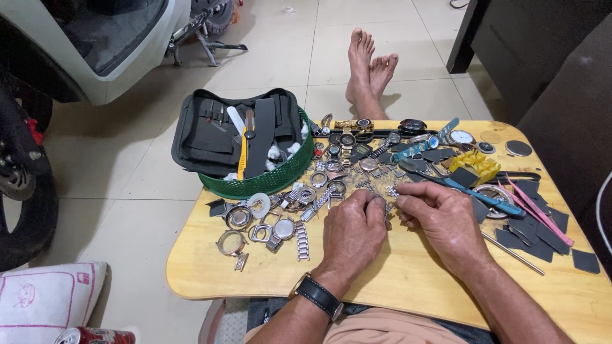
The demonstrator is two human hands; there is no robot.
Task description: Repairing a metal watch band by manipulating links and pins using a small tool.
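My left hand [352, 229] and my right hand [440, 220] rest close together on a low wooden table [408, 280]. Their fingertips meet over a small metal watch-band piece [390, 205], pinched between both hands; the piece is mostly hidden by the fingers. A black-strapped watch is on my left wrist [317, 296]. Just beyond my fingers lies a heap of watches and metal bands [347, 150]. Loose watch cases and rings [248, 220] lie left of my left hand.
A green basket [268, 181] holding a black tool pouch [220, 130] sits at the table's far left. A blue-handled tool [475, 194], pink tweezers [539, 213], dark flat pieces [535, 232] and a yellow holder [478, 165] lie right. My bare feet [370, 64] stretch beyond. A scooter stands left.
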